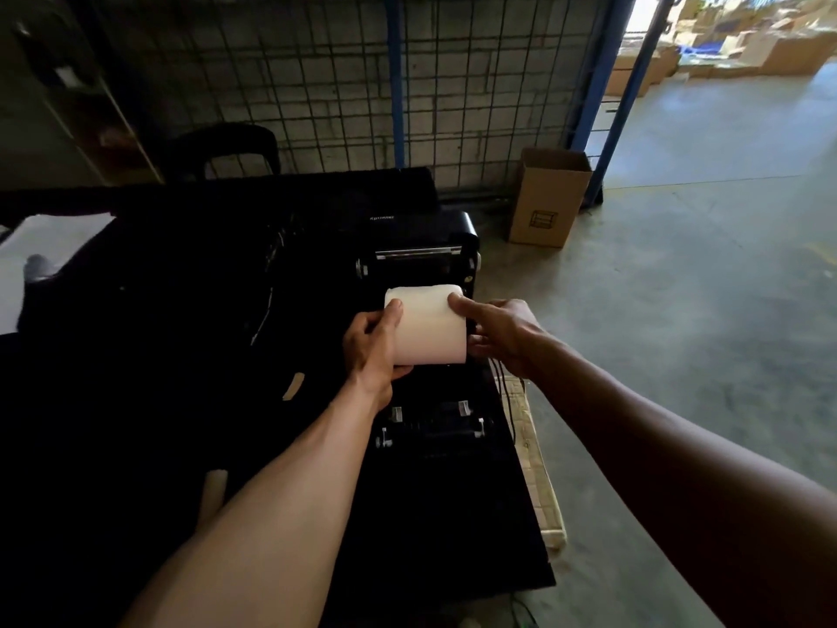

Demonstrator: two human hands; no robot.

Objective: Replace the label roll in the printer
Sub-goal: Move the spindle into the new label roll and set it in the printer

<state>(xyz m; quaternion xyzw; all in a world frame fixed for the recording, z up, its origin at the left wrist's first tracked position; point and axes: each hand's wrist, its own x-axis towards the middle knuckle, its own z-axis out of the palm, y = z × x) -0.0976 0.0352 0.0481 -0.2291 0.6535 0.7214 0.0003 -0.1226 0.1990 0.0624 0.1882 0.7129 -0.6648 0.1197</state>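
Note:
A white label roll [428, 324] is held between both hands just above the open black printer [430, 428]. My left hand [373, 344] grips its left end, thumb on top and fingers underneath. At the roll's right end my right hand [496, 333] has its thumb on top and its fingers against the side. The printer's lid [421, 237] stands raised behind the roll, a silver bar across it. Below the roll, white guide tabs [464, 407] show in the dark printer bay. The inside of the bay is too dark to make out.
The printer sits on a black-covered table [181, 401] near its right edge; a pale wooden strip [539, 469] and cables run along that edge. An open cardboard box [548, 199] stands on the concrete floor to the right. A wire mesh fence [362, 83] is behind.

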